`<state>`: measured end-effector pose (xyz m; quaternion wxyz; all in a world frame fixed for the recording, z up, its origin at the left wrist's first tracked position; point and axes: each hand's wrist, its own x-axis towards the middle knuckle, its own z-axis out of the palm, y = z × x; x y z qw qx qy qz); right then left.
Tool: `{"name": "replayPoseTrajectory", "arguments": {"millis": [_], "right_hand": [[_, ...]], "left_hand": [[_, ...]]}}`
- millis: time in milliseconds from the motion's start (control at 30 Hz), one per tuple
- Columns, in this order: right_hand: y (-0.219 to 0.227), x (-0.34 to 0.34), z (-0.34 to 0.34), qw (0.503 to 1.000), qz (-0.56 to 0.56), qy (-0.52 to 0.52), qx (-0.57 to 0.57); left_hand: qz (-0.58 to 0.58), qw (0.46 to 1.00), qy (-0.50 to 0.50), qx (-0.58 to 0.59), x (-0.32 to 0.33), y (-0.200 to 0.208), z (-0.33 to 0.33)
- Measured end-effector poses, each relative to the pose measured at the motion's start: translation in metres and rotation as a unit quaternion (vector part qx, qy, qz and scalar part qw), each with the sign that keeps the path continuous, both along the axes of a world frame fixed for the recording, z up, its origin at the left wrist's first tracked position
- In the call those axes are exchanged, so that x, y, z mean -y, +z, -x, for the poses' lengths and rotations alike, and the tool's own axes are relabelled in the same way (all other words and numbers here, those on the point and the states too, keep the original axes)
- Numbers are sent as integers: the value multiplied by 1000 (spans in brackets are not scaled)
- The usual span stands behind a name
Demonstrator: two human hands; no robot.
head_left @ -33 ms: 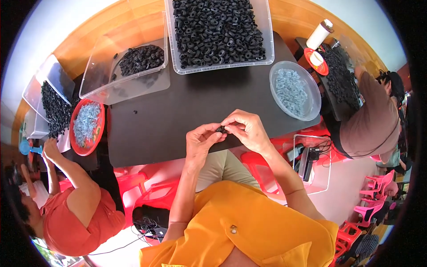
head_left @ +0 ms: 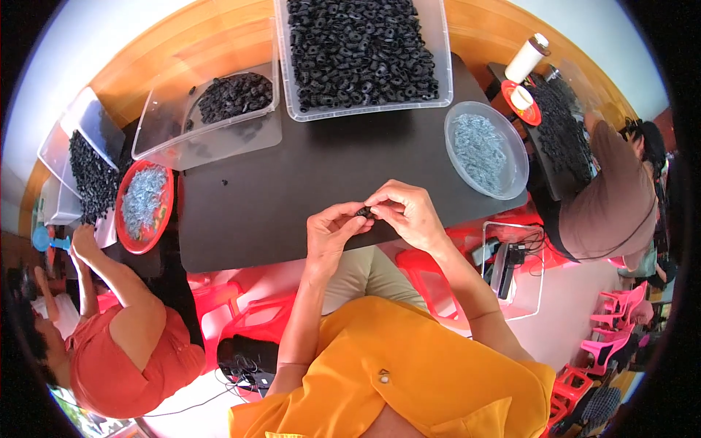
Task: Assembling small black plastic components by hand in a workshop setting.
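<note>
Over the near edge of the dark table [head_left: 314, 175], my left hand [head_left: 330, 232] pinches a small black plastic part [head_left: 364, 212] between thumb and fingers. My right hand [head_left: 406, 215] meets it from the other side, thumb and fingertips closed on the part's right end. Whether the right fingertips also hold a tiny piece is hidden. Beyond my hands stands a clear bin [head_left: 447, 80] heaped with black parts [head_left: 361, 51]. To the right, a translucent bowl [head_left: 520, 157] holds small clear bluish pieces [head_left: 478, 153].
A tilted clear bin [head_left: 197, 152] with fewer black parts stands at the far left; one tiny black piece [head_left: 224, 182] lies nearby. A red tray [head_left: 166, 208] holds more bluish pieces. Co-workers sit left [head_left: 135, 358] and right [head_left: 606, 197]. A clear box [head_left: 529, 299] with cables is below the table.
The view has shifted very slightly, so the table and bins sit a little differently in the picture. My hands keep the same pinch on the black part.
</note>
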<state>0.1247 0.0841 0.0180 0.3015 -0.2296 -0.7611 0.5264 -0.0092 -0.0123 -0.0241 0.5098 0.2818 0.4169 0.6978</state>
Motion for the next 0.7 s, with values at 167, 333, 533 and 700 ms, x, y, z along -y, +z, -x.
{"name": "replayPoseTrajectory", "arguments": {"millis": [167, 333, 533, 700], "right_hand": [[7, 5, 1, 999, -35, -6, 35], [1, -1, -3, 994, 72, 66, 43], [1, 8, 3, 996, 1, 50, 71], [-6, 13, 6, 994, -96, -15, 55]], "left_hand": [[-10, 1000, 6, -15, 1, -3, 0], [-16, 1000, -21, 10, 6, -5, 5], [-15, 999, -44, -17, 8, -15, 9], [-3, 998, -7, -62, 2, -14, 2]]}}
